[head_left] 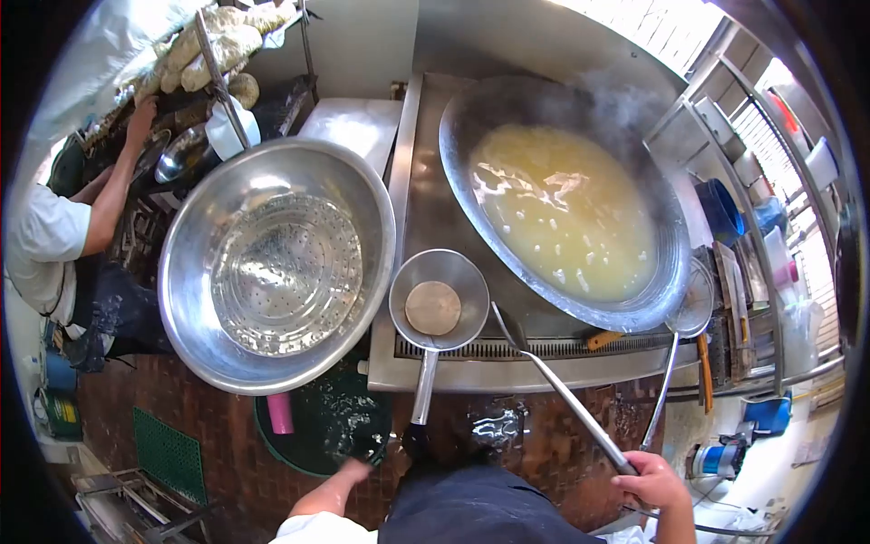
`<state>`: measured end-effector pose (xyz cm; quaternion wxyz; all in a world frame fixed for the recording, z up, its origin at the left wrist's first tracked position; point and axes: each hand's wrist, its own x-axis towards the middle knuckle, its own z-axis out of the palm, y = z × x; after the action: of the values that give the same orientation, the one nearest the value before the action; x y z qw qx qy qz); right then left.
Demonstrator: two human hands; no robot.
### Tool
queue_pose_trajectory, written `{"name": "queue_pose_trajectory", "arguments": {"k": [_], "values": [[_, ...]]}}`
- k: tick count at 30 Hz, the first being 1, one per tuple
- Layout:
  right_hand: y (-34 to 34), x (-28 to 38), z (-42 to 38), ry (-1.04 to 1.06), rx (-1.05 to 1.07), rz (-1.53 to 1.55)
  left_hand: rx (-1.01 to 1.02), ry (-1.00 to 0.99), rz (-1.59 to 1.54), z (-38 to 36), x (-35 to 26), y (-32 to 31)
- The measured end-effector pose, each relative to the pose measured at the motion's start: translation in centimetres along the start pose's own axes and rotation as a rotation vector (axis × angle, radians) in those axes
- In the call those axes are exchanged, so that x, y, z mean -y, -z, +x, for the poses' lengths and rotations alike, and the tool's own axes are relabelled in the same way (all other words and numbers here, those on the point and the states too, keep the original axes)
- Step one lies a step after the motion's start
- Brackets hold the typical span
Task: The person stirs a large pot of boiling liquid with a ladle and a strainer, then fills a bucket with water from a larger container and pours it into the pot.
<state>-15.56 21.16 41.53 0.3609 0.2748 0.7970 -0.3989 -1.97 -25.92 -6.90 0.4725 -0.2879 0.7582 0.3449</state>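
Beside the big stove (388,363), a person in dark clothes stands with both arms low. Their right hand (651,482) holds the end of a long metal tool (580,414), with the fingers curled around the handle. The tool slants up and away from that hand, and its dark, flat end is near the low front rim of a huge round wok (669,306). Cloudy yellow liquid (553,218) sits in the wok, with white bubbles on top and steam at the back. Their left hand (357,471) is down by the rim of a dark green tub (263,431). That hand is blurry, so I cannot tell if its fingers are wide or narrow, or if they hold anything. Something pink (280,413) shows at the tub, below a very big silver bowl (186,299) with lots of little holes in its bottom. Between that bowl and the wok is a round ladle (436,313), its handle pointing back toward the person. To the right of the wok there is a wire strainer (692,306) with a long handle. Over on the left side, another person in a white shirt (54,227) reaches an arm up toward some lumpy bags (217,54). Brick-red floor (222,408) shows underneath.
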Motion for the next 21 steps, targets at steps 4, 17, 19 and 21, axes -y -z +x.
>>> {"name": "queue_pose_trajectory", "arguments": {"k": [4, 17, 19, 21], "values": [[1.2, -0.6, -5.2, 0.037, 0.058, 0.309, 0.313, -0.026, 0.141, -4.3, -2.3, 1.5], [8.6, -5.9, -2.4, 0.480, -0.681, 0.084, -0.082, 0.028, -0.533, -1.8, -1.2, 1.6], [10.6, -3.2, -2.0, 0.494, -0.699, -0.122, -0.129, 0.072, -0.564, -2.8, 0.1, 0.7], [13.2, -0.5, -0.3, 0.481, -0.606, -0.153, -0.040, 0.175, -0.598, -3.3, 1.7, -0.2]]}}
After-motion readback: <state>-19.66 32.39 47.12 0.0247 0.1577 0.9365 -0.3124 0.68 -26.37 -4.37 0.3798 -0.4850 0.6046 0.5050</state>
